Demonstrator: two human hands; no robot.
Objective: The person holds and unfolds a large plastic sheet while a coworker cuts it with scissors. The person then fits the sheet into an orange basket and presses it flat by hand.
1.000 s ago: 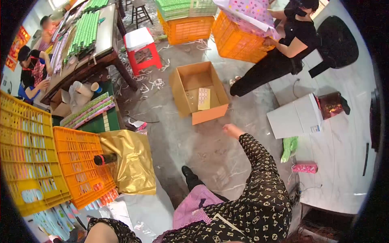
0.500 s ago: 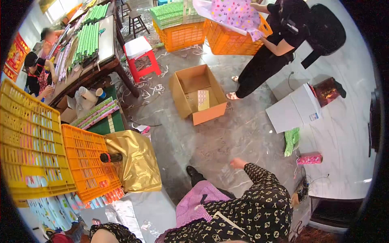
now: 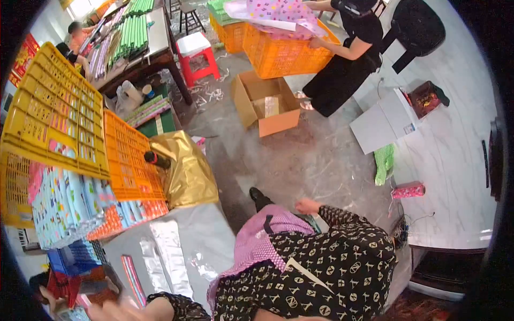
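My left hand point(image 3: 116, 311) is low at the left edge of a grey-covered table point(image 3: 206, 241), blurred and partly cut off by the frame. Near it lies a narrow red, striped strip or roll point(image 3: 131, 279); I cannot make out whether the hand touches it. Clear flat plastic sleeves point(image 3: 170, 257) lie beside that on the grey cover. My right hand point(image 3: 308, 206) hangs in front of my pink checked apron point(image 3: 251, 235), its fingers curled closed with nothing visible in them.
Yellow point(image 3: 59, 117) and orange crates point(image 3: 131, 155) rise at the left, above blue patterned rolls point(image 3: 67, 200). Gold sheeting point(image 3: 193, 176) adjoins them. An open cardboard box point(image 3: 270, 125) stands on the floor. Behind it, a co-worker point(image 3: 353, 53) handles pink patterned sheeting point(image 3: 278, 16) over an orange crate point(image 3: 284, 56).
My view has turned, showing more of the grey table. My left hand has come into view at the bottom left. The co-worker's crate appears farther left, beside the box.
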